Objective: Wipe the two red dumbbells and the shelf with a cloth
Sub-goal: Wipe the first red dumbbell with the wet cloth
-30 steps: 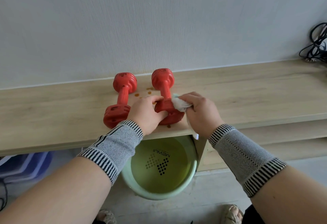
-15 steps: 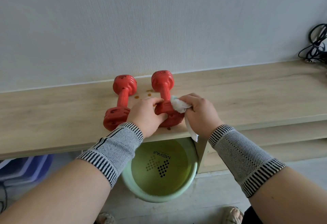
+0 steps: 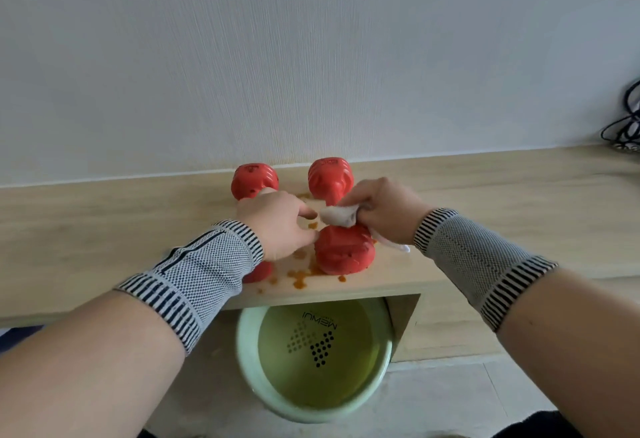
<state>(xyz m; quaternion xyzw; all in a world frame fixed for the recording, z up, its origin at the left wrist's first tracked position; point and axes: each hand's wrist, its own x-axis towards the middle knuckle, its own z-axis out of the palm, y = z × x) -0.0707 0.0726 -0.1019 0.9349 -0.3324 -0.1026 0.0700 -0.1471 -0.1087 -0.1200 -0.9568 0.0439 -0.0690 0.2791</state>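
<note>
The wooden shelf point(image 3: 485, 195) is carrying two red dumbbells, the left dumbbell point(image 3: 254, 181) lying beside the right dumbbell point(image 3: 343, 250) amid orange spots; the left hand point(image 3: 277, 226) is touching its near head with loosely curled fingers, and the right hand point(image 3: 384, 211) is gripping a white cloth point(image 3: 337, 214) over its handle

Support: light wooden shelf point(image 3: 502, 195) running along white wall. Two red dumbbells on top, side by side, ends toward wall: left dumbbell point(image 3: 254, 181), right dumbbell point(image 3: 343, 254), near end close to front edge. Orange spots point(image 3: 299, 275) on wood between and before near ends. Black cables point(image 3: 623, 129) at far right end.
</note>
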